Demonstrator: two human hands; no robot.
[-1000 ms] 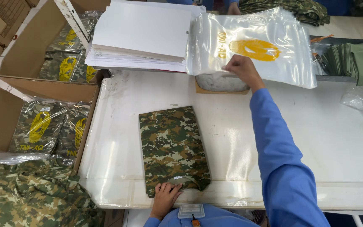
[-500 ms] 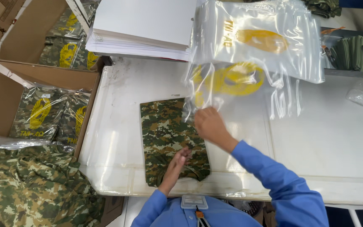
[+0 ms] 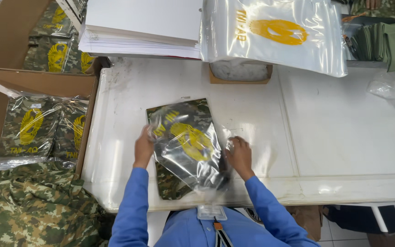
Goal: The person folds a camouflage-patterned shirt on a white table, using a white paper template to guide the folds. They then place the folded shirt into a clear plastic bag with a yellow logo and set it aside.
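Head view: both hands held a clear bag over a folded camouflage garment on the counter.

The left hand (image 3: 143,146) pinched the bag (image 3: 189,148) at its left edge and the right hand (image 3: 239,155) gripped the right edge, apparently spreading it flat over the garment (image 3: 170,183), which lay between them near the counter (image 3: 344,137) front. Open surface lay right of the right hand; a carton (image 3: 42,82) of packed bags stood left.
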